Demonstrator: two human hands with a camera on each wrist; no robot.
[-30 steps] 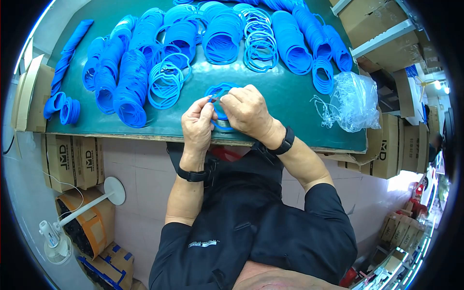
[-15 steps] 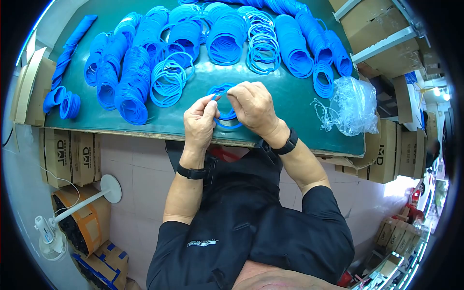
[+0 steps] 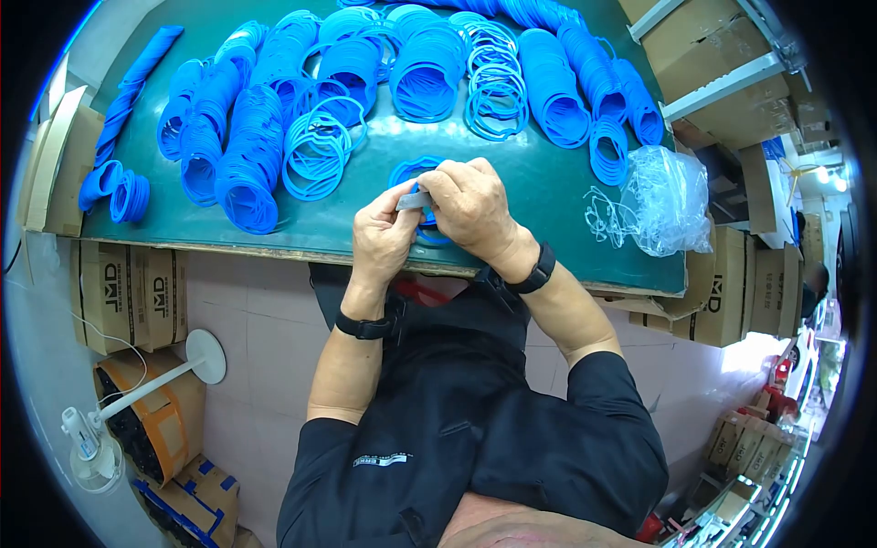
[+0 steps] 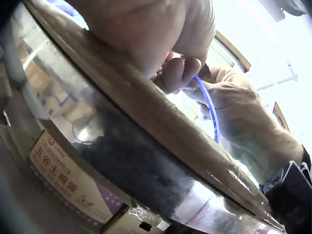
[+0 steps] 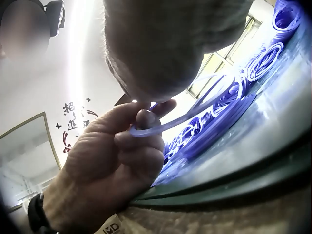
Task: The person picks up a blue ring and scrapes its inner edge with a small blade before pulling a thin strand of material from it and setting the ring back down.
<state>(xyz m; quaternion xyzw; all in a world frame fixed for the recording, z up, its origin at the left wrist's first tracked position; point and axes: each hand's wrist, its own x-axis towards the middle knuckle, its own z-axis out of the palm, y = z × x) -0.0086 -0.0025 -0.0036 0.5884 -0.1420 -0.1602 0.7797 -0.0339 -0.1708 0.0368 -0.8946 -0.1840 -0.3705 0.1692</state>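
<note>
both hands, left hand (image 3: 384, 239) and right hand (image 3: 468, 208), pinch one blue ring (image 3: 422, 217) between curled fingertips just above the near edge of the green table (image 3: 548, 196), keeping it clear of the ring stacks (image 3: 247, 155) behind.

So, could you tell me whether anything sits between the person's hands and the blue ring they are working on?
Nothing visible does. The left hand and the right hand both pinch the blue ring directly, above the near edge of the green table.
</note>
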